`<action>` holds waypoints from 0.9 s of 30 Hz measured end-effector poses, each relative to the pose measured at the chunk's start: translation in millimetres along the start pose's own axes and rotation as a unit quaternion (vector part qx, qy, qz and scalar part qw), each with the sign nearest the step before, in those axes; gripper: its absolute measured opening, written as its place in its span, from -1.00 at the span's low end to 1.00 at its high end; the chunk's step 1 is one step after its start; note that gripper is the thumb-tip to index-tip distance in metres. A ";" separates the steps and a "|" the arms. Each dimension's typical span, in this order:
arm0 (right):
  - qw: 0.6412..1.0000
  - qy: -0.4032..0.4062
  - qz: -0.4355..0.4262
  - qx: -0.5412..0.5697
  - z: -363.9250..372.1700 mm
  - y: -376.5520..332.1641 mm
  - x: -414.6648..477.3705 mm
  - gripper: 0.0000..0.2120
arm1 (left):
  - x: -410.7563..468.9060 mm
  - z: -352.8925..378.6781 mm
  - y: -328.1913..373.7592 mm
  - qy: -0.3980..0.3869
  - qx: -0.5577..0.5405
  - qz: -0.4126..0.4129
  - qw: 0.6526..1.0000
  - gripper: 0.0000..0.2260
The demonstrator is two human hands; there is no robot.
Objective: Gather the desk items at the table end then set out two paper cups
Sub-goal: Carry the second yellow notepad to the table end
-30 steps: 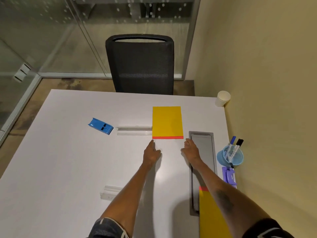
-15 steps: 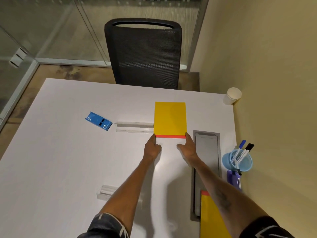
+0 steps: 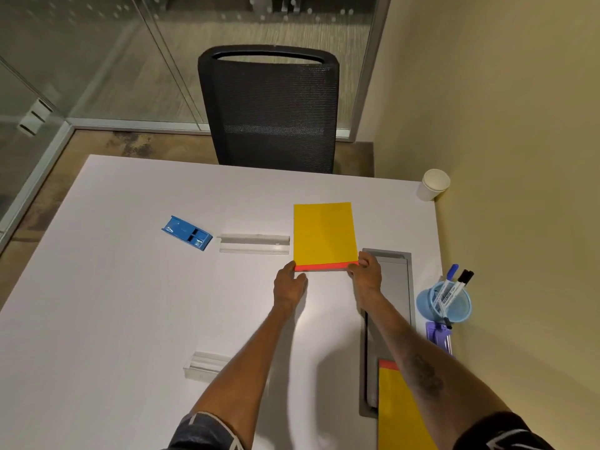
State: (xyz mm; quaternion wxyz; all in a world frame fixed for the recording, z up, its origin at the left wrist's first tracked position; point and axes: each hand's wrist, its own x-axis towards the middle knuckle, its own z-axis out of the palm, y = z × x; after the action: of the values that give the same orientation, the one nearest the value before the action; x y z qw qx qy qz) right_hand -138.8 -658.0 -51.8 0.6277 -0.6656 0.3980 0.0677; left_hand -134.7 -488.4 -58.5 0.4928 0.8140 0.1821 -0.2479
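Note:
A yellow notepad [image 3: 324, 233] with a red binding strip lies flat on the white table [image 3: 97, 303], past the middle. My left hand [image 3: 289, 285] touches its near left corner, fingers curled at the red strip. My right hand [image 3: 367, 274] grips the near right corner, fingers on top. One white paper cup [image 3: 433, 185] stands at the far right corner by the wall. A blue holder [image 3: 186, 232] and a clear acrylic stand [image 3: 254, 244] lie left of the notepad.
A second clear stand [image 3: 207, 365] lies near my left forearm. On the right are a grey cable hatch [image 3: 394, 287], a blue cup with markers [image 3: 448, 302], a purple stapler [image 3: 438, 336] and another yellow notepad [image 3: 401, 414]. A black chair [image 3: 269, 108] stands at the far end.
Both hands have reached forward from the bare table to the notepad's near corners, and my right hand has closed on its corner. The notepad stays flat in place.

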 end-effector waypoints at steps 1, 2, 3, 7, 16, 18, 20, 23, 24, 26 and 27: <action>1.000 0.014 0.002 0.016 -2.3 -1.2 -1.4 -0.74 | -2.6 1.0 0.0 0.004 -0.004 -0.001 1.000 -0.55; 0.999 0.029 0.003 0.033 -5.1 -2.2 -3.6 -0.80 | -5.5 2.0 -0.5 0.006 -0.012 -0.003 1.000 -0.59; 0.998 0.039 0.010 0.049 -7.6 -3.9 -5.9 -0.81 | -9.4 3.0 -0.8 0.005 -0.027 -0.006 1.000 -0.65; 0.994 0.053 0.030 0.093 -18.0 -8.4 -16.1 -0.88 | -31.3 2.5 1.7 -0.013 -0.066 -0.016 0.998 -0.81; 0.991 0.040 -0.023 0.126 -33.5 -36.3 -58.0 -0.84 | -71.6 1.1 6.8 -0.090 -0.062 -0.003 0.994 -0.57; 0.992 0.040 -0.067 0.099 -34.3 -45.7 -69.0 -0.81 | -77.7 -1.6 11.3 -0.090 -0.036 0.019 0.995 -0.60; 0.991 0.040 -0.116 0.057 -36.0 -55.2 -80.1 -0.79 | -85.2 -6.0 19.2 -0.078 -0.001 0.059 0.995 -0.62; 0.984 0.027 -0.175 0.007 -42.4 -66.9 -94.1 -0.79 | -97.3 -17.1 39.6 -0.006 0.034 0.145 0.989 -0.68; 0.981 0.020 -0.191 -0.010 -45.4 -70.2 -98.7 -0.80 | -100.0 -21.5 46.1 0.018 0.038 0.176 0.984 -0.69; 0.975 0.003 -0.218 -0.043 -51.8 -75.5 -107.3 -0.79 | -106.1 -29.4 57.1 0.048 0.041 0.221 0.973 -0.68; 0.970 -0.007 -0.234 -0.063 -55.1 -77.5 -111.2 -0.78 | -110.1 -32.8 61.6 0.061 0.047 0.238 0.968 -0.67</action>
State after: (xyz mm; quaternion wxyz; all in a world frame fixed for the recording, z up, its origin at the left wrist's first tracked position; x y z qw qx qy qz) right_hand -188.6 -665.7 85.5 0.5857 -0.7778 0.2220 -0.0517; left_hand -183.3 -492.5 62.3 0.4868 0.8696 0.0012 -0.0821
